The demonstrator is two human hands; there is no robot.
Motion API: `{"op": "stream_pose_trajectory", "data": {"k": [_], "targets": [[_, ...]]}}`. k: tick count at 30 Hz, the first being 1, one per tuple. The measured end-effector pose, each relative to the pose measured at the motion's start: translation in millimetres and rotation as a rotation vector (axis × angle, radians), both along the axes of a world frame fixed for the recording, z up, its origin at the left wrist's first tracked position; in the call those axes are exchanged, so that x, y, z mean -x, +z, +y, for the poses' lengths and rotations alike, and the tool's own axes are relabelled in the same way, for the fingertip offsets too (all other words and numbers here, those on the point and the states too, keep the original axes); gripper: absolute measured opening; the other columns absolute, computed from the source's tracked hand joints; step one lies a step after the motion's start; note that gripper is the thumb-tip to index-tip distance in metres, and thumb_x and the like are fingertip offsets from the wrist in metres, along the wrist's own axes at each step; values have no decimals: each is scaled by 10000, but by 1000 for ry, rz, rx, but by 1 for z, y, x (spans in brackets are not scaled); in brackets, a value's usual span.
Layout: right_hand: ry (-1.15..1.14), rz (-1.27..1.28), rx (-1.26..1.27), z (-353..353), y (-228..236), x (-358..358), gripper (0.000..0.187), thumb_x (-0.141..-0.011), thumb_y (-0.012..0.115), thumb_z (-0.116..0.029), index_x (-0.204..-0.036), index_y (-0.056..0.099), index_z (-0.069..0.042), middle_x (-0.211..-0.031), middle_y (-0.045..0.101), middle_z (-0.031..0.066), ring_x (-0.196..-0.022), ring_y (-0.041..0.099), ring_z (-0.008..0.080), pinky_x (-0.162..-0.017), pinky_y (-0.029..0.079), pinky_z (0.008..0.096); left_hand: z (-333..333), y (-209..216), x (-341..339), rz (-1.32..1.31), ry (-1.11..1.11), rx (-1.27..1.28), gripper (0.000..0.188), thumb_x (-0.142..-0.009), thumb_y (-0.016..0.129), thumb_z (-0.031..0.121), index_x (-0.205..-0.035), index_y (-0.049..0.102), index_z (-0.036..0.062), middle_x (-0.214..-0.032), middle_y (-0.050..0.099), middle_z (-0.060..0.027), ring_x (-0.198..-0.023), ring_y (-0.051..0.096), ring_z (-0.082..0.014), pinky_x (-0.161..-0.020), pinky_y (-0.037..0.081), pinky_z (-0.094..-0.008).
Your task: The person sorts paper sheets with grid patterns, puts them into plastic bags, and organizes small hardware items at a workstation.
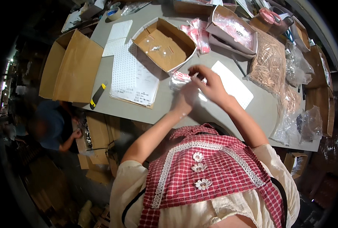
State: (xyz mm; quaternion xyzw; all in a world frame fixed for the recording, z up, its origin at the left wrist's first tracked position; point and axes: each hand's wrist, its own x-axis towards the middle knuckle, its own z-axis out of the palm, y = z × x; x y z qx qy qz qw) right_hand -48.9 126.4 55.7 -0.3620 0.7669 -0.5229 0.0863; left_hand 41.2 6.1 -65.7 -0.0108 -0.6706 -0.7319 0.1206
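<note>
My left hand (pixel 187 95) is low over the table by a few clear plastic packets with red print (pixel 181 78). It is smeared by motion, and its fingers are partly hidden, so their grip does not show. Right beside it, my right hand (pixel 211 84) has its fingers curled and thumb drawn in, pinching something too small to make out. Just beyond both hands sits a shallow open cardboard box (pixel 169 40) with a few small clear and shiny pieces on its bottom. A white sheet (pixel 233 85) lies partly beneath my right hand.
Dotted sheets (pixel 125 72), a yellow-black utility knife (pixel 98 95) and an open carton (pixel 77 68) are at left. On the right are a box of packets (pixel 233 28), a pen (pixel 239 65) and a bag of wooden pegs (pixel 268 62). Another person (pixel 54 125) works at lower left.
</note>
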Motion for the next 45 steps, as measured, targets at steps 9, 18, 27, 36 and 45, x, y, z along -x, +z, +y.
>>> {"op": "stream_pose_trajectory", "data": {"k": [9, 18, 27, 36, 45], "targets": [[124, 432, -160, 31, 15, -65, 253, -802, 711, -112, -1028, 603, -71, -1042, 566, 125, -966, 569, 326, -881, 441, 429, 2, 4, 19, -283, 9, 63, 272, -1061, 484, 180, -1270, 550, 18, -1028, 637, -57, -925, 620, -131, -822, 522, -278], [158, 403, -153, 38, 9, -69, 278, -719, 666, -84, -985, 585, -65, -1010, 546, 146, -993, 543, 353, -880, 410, 432, 5, 14, 21, -358, 79, 56, 277, -1025, 510, 116, -1269, 582, 7, -1071, 632, -50, -911, 572, -104, -857, 482, -252], [-226, 373, -479, 103, -59, -25, 216, -809, 637, -54, -1021, 606, -34, -1113, 553, 165, -1077, 506, 379, -992, 371, 480, 9, 29, 11, -170, 81, 315, 256, -938, 566, 10, -1182, 645, 16, -1270, 601, -94, -1092, 618, -180, -930, 505, -309], [-373, 317, -604, 104, -72, -9, 324, -754, 772, -208, -1020, 629, -91, -1098, 576, 170, -1050, 520, 378, -927, 410, 504, 4, 38, -7, 81, 149, 735, 271, -874, 586, -19, -1124, 668, 43, -1274, 595, -139, -1196, 539, -326, -985, 462, -398], [-110, -377, -174, 42, -17, 50, 194, -950, 638, -212, -954, 586, -25, -819, 672, 72, -692, 607, 144, -661, 510, 324, 3, 31, -6, 101, 104, 828, 244, -875, 603, 27, -1109, 664, 61, -1221, 612, -112, -1148, 550, -330, -999, 421, -426]]}}
